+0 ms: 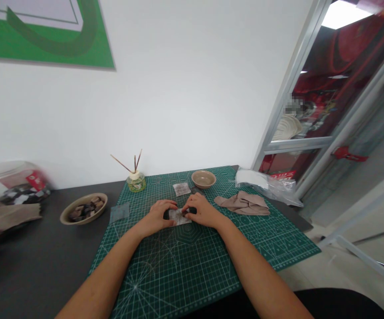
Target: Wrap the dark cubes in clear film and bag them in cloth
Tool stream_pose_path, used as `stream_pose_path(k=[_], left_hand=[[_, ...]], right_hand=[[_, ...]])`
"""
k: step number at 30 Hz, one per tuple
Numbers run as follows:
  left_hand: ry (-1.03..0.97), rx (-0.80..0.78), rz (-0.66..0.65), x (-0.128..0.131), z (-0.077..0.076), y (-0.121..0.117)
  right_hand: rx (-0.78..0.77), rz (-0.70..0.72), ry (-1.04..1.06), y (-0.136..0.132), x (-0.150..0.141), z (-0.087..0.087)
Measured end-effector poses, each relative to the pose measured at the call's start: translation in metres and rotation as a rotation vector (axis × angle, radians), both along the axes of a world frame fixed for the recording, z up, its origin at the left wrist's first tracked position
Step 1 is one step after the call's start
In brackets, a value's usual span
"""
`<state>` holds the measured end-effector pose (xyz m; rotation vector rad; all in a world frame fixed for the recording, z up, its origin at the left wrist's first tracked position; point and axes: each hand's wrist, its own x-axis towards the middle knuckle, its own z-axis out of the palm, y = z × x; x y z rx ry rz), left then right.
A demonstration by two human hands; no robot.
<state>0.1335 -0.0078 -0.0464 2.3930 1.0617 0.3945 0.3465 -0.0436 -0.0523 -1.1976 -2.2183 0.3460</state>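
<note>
A pale, grey-stained square sheet (177,217) lies on the green cutting mat (208,266) between my hands. My left hand (157,215) rests at its left side, thumb and fingers apart, with fingertips at the sheet's edges. From the right, my right hand (203,210) reaches over the sheet, thumb and fingers pinched around a small dark piece (185,213) that is mostly hidden. Just beyond the hands lie a similar stained square (181,189) and a grey one (197,191), partly covered by my right hand. Another grey-blue square (119,212) sits at the mat's left edge.
A shallow beige bowl (203,178) stands at the back. Left are a bowl of dark chunks (94,214), a reed diffuser (136,180), a clear tub (15,179) and brown cloth (9,216). Right are a crumpled cloth (245,204) and a plastic bag (268,185).
</note>
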Motion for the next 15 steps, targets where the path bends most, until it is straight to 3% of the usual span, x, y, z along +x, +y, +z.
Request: stream_pose_path(k=[3, 9, 15], left_hand=[[0.01, -0.001, 0.003, 0.0002, -0.0005, 0.0005], [-0.001, -0.013, 0.001, -0.0007, -0.0004, 0.0], [-0.016, 0.014, -0.022, -0.0019, -0.0037, 0.002]], right_hand=[[-0.011, 0.021, 0.008, 0.0003, -0.0002, 0.0009], [0.037, -0.074, -0.023, 0.0043, -0.0022, -0.0024], [0.022, -0.021, -0.019, 0.0027, -0.0041, -0.0027]])
